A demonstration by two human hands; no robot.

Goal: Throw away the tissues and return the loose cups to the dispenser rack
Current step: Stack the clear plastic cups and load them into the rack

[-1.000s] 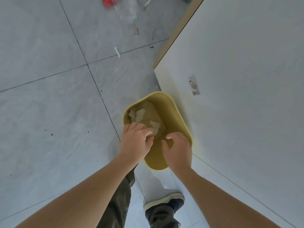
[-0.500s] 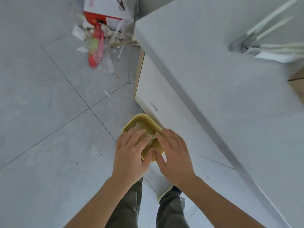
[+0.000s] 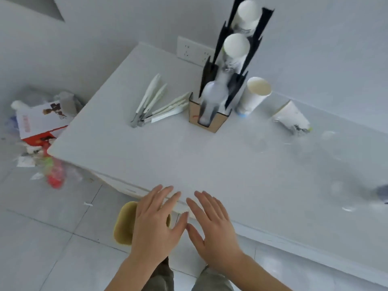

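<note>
Two bare hands of mine hover side by side at the near edge of a wide white tabletop [image 3: 147, 148], which fills most of the view. Beyond it a grey tiled floor [image 3: 42, 238] spreads to the left, with a heap of litter and a red and white box [image 3: 37, 124] lying by the far corner. Toward the back of the tabletop stands the tall black dispenser rack [image 3: 224, 80] on a brown base, holding white cups stacked in its channel. Just right of the rack a loose paper cup [image 3: 253, 97] stands upright, leaning a little; another loose cup [image 3: 290, 118] lies on its side further right. Left of the rack lie several white utensils [image 3: 155, 101]. Below the tabletop's edge, on the floor, sits a small yellow bin [image 3: 123, 223], partly hidden behind my left hand [image 3: 155, 223]. My right hand [image 3: 212, 225] is beside it. The fingers of both are spread flat and empty, gripping nothing.
</note>
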